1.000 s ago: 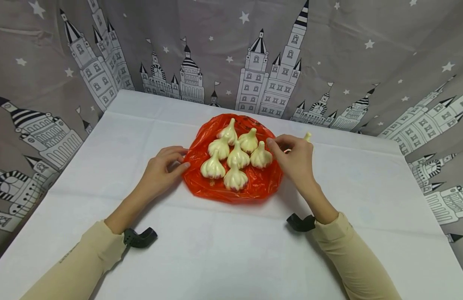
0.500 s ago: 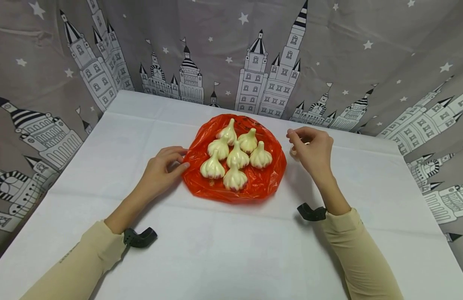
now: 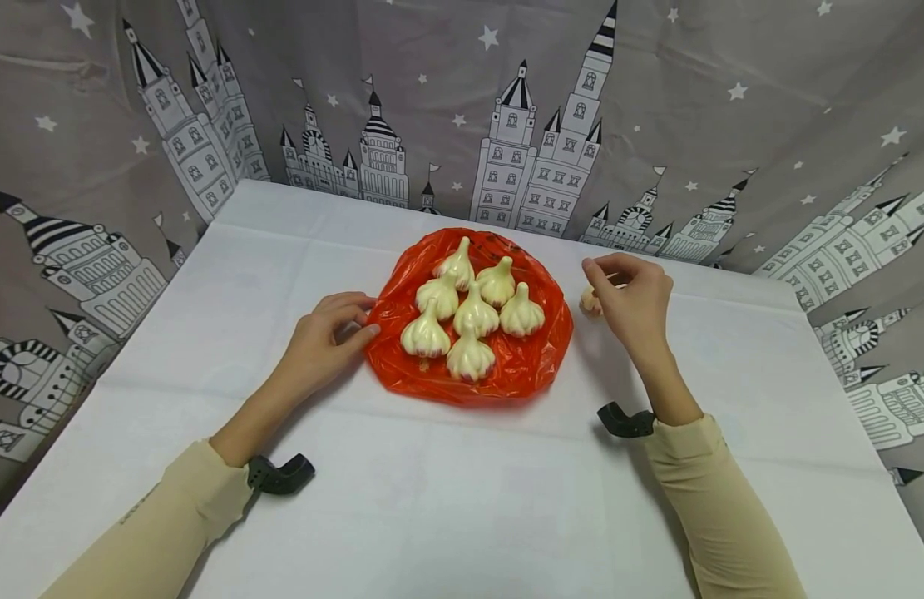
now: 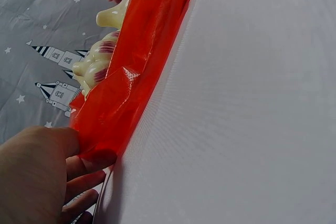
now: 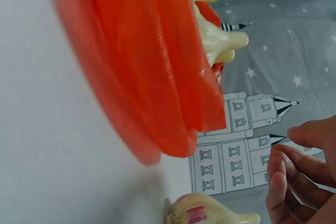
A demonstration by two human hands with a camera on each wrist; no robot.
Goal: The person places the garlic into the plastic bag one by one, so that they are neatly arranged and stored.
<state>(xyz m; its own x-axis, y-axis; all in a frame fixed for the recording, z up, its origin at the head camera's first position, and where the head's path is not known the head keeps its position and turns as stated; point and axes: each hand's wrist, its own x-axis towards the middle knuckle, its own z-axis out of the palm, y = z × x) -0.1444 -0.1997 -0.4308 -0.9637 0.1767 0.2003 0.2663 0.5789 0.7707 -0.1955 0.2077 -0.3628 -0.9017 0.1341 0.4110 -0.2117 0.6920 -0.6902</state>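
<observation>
Several pale garlic bulbs [image 3: 471,359] stand close together on a red plastic bag [image 3: 510,378], whose edge is folded up round them. My left hand [image 3: 323,334] pinches the bag's left rim; in the left wrist view the thumb lies over the red plastic [image 4: 126,98] with a finger beneath it. To the right of the bag, my right hand [image 3: 635,299] is apart from it, its fingers loosely bent with nothing between them. A single garlic bulb [image 5: 202,211] sits on the table beside that hand, which partly hides it in the head view.
A white cloth [image 3: 447,499] covers the table. Behind its far edge hangs a grey curtain [image 3: 424,50] printed with castles and stars. Black wrist mounts [image 3: 280,474] show at both sleeves.
My right hand has let go of the bag's right rim and moved right, then hardly moved over the last half second. The left hand and the bulbs in the bag stay put.
</observation>
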